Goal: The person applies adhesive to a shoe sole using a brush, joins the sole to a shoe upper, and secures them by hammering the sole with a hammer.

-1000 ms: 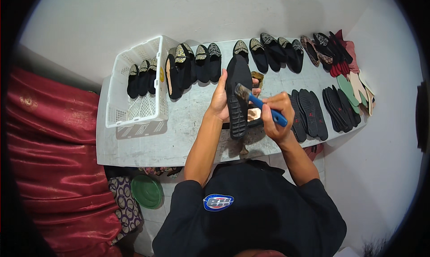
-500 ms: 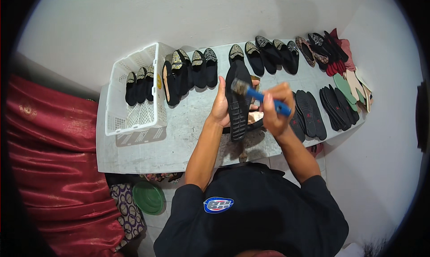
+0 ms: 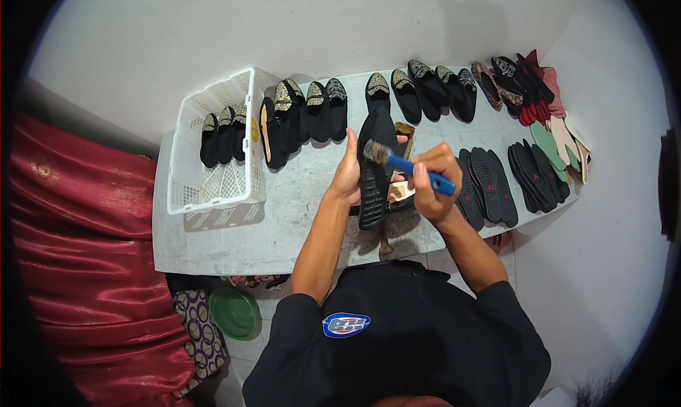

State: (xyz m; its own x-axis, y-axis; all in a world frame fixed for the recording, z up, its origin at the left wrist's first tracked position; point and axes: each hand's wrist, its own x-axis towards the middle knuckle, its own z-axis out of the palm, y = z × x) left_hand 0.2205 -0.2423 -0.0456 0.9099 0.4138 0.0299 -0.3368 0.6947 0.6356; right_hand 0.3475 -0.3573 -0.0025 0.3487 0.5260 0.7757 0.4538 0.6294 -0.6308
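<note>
My left hand (image 3: 345,173) is closed round a black shoe sole (image 3: 376,187), held upright over the table. Its treaded heel end points toward me; whether an upper is attached, I cannot tell. In my right hand (image 3: 436,184) is a paintbrush (image 3: 418,174) with a blue handle. Its bristles rest against the sole's middle, or very near it. Partly hidden behind the sole and my hands is a yellow-brown stained container (image 3: 405,132). Just beyond the sole's tip stands a black slip-on shoe (image 3: 378,88) with a patterned gold-toned toe.
More black slip-ons (image 3: 454,88) line the back of the grey table (image 3: 298,194). A white plastic basket (image 3: 252,159) at left holds several shoes. At right lie black soles (image 3: 489,184), further soles (image 3: 535,173) and green and beige insole pieces (image 3: 546,146). A green basin (image 3: 235,313) sits below.
The sole has tilted slightly and dropped a little toward me, showing more of the stained container behind it. The brush has shifted slightly down and left along the sole.
</note>
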